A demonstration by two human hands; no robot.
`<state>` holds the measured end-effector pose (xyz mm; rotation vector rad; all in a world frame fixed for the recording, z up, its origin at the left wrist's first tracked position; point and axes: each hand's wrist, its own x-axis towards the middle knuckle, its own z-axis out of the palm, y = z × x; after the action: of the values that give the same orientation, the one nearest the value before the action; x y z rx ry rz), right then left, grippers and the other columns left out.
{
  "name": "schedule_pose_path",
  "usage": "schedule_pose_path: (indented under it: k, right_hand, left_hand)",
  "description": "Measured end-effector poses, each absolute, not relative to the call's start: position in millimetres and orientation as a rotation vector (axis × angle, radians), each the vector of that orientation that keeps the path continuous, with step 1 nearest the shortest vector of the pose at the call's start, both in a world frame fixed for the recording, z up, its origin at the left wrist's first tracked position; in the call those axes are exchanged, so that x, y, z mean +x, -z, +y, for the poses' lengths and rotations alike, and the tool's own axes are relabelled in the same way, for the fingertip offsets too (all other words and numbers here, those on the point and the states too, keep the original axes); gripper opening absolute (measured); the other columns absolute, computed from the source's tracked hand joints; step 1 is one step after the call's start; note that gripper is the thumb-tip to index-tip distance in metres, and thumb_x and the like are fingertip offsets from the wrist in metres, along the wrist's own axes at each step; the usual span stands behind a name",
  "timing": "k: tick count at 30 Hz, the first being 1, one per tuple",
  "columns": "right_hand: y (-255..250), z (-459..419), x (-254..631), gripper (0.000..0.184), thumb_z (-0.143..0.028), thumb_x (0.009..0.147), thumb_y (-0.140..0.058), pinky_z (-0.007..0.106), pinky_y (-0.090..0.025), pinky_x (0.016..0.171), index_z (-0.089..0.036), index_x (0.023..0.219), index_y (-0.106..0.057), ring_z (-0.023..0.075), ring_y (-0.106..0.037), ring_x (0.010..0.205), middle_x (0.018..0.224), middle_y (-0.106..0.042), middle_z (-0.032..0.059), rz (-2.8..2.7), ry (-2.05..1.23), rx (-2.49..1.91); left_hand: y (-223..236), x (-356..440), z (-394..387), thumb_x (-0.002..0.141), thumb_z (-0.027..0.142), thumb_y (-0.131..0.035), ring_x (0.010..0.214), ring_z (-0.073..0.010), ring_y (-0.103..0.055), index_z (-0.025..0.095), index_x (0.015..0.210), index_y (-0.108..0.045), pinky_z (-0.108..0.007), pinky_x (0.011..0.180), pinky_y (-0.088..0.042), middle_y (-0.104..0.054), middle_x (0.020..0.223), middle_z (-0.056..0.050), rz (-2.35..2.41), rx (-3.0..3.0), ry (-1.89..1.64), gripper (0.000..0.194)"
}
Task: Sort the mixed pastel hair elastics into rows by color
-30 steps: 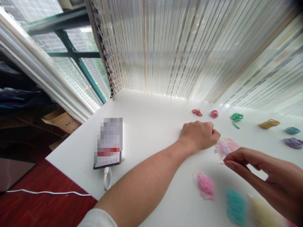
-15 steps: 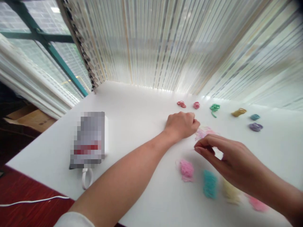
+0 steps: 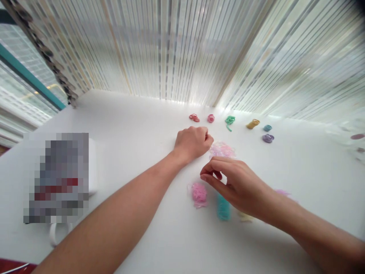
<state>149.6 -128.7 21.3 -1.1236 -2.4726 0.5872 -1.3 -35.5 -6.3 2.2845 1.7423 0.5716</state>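
Note:
My left hand (image 3: 192, 142) rests as a closed fist on the white table (image 3: 137, 125), just left of a mixed pile of thin pastel rubber bands (image 3: 222, 149). My right hand (image 3: 236, 182) hovers in front of that pile with thumb and forefinger pinched together; whatever lies between them is too small to see. Under and beside my right hand lie sorted heaps: pink bands (image 3: 199, 193), teal bands (image 3: 223, 207), pale yellow bands (image 3: 245, 217).
A far row holds small clumps: red bands (image 3: 194, 117), pink (image 3: 210, 118), green (image 3: 229, 120), ochre (image 3: 252, 123), teal (image 3: 267, 128), purple (image 3: 268, 138). A phone (image 3: 57, 177), blurred out, lies at the left with a white cable. Striped curtains hang behind the table.
The view has swung right and down, so everything shifted left. My right hand has moved in from the right toward the mixed pile and closed into a pinch. The left fist stayed put.

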Motion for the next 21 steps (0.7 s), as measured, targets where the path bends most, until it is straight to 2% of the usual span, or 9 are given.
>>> schedule_pose_path:
  k: [13, 21]
  right_hand:
    - [-21.9, -127.4, 152.7, 0.016, -0.012, 0.097, -0.061, 0.031, -0.044, 0.069, -0.018, 0.087, -0.073, 0.0177, -0.061, 0.071, 0.082, -0.073, 0.0046, -2.612, -0.542, -1.176]
    - [-25.1, -127.9, 151.0, 0.020, -0.013, 0.098, -0.059, 0.032, -0.044, 0.073, -0.018, 0.087, -0.074, 0.0174, -0.061, 0.073, 0.083, -0.074, 0.0044, -2.644, -0.647, -1.207]
  left_hand:
    - [5.7, -1.8, -35.4, 0.096, 0.039, -0.045, 0.085, -0.0282, -0.071, 0.022, 0.094, -0.075, -0.041, 0.081, -0.051, -0.077, 0.090, -0.010, 1.738, 2.298, -0.591, 0.034]
    - [7.1, -1.0, -34.3, 0.097, 0.040, -0.046, 0.088, -0.0278, -0.071, 0.022, 0.093, -0.075, -0.039, 0.081, -0.051, -0.078, 0.091, -0.009, 1.761, 2.312, -0.580, 0.034]
